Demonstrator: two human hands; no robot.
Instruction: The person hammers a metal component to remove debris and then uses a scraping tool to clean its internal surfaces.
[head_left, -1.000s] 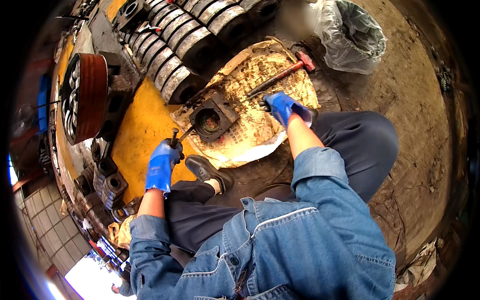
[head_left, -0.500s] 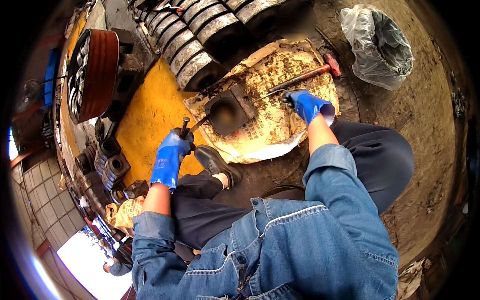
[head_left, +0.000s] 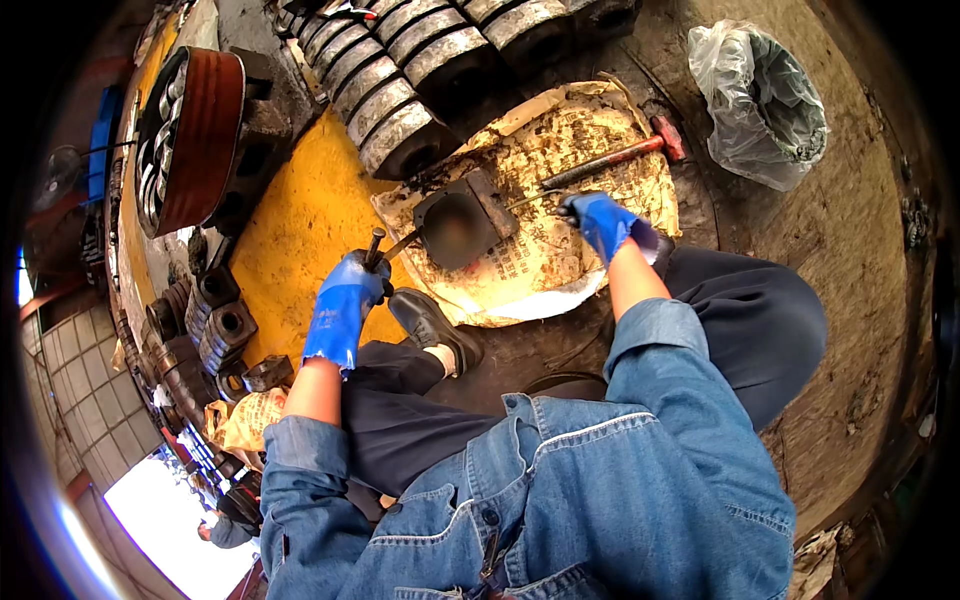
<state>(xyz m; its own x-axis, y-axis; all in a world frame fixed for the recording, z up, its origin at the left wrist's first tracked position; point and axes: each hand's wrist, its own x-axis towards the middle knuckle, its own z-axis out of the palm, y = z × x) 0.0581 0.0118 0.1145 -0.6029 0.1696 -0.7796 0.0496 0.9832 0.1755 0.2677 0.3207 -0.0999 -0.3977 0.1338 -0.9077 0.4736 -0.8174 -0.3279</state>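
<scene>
A dark, square metal block [head_left: 455,232] with a round, blurred recess lies on a dirty yellowish sack [head_left: 545,262] between my hands. My left hand [head_left: 348,300], in a blue rubber glove, is closed around a dark metal tool [head_left: 377,240] with a flat round end. A flat bar [head_left: 403,243] runs from that hand to the block's left side. My right hand [head_left: 602,222], gloved alike, is closed on a thin metal rod [head_left: 530,199] that points at the block's right side. Just beyond this hand lies a hammer [head_left: 610,161] with a red head.
Rows of ribbed metal pieces [head_left: 385,105] stand at the back. A bin lined with clear plastic [head_left: 765,105] is at the far right. On the left are a reddish-brown round container [head_left: 200,140] and a yellow floor plate [head_left: 300,225]. My shoe [head_left: 435,330] is near the sack.
My right hand has moved slightly left and tilted, and the rod with it. My left hand and the block look almost unmoved.
</scene>
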